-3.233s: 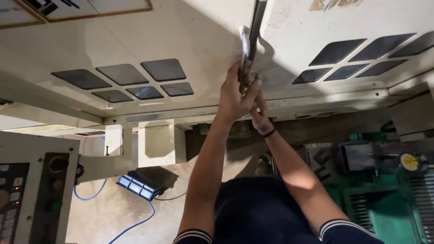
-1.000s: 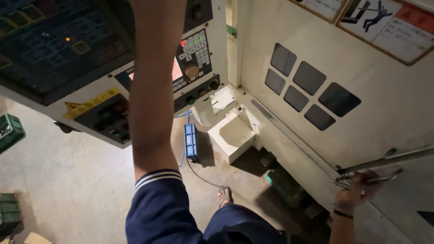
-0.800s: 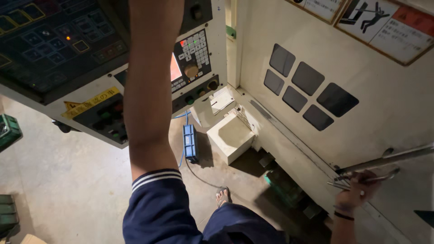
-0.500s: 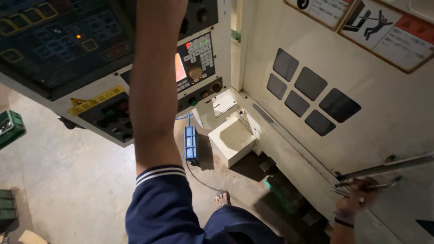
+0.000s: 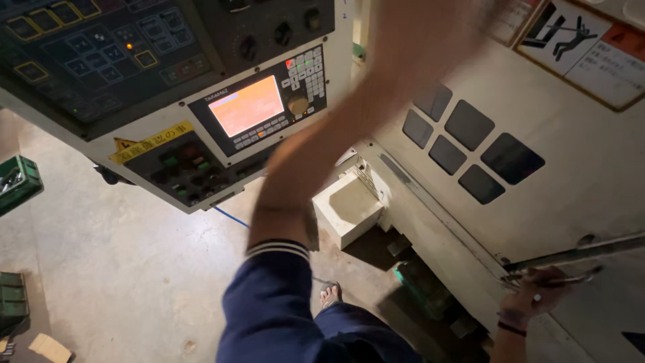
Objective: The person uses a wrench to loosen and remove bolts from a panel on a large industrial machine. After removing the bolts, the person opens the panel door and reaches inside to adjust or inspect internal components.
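Observation:
My right hand (image 5: 537,299) is at the lower right, with a dark band on the wrist and its fingers closed around the long metal handle bar (image 5: 584,252) on the cream machine door (image 5: 557,208). My left arm, in a blue sleeve with striped cuff (image 5: 279,250), sweeps diagonally up across the view as a blur. My left hand (image 5: 430,40) is smeared near the top, in front of the door's edge, and its fingers cannot be made out. Left of the arm, the control panel (image 5: 168,141) shows a lit orange screen (image 5: 246,105) with a keypad and knobs.
The door has several dark square windows (image 5: 470,134) and warning labels at its top right. A white box-shaped tray (image 5: 346,208) juts out below the panel. Green crates (image 5: 17,181) stand at the left edge on the concrete floor. My foot (image 5: 329,294) shows below.
My left arm has swung from upright over the control panel to the right, uncovering the orange screen. My right hand stays on the handle bar.

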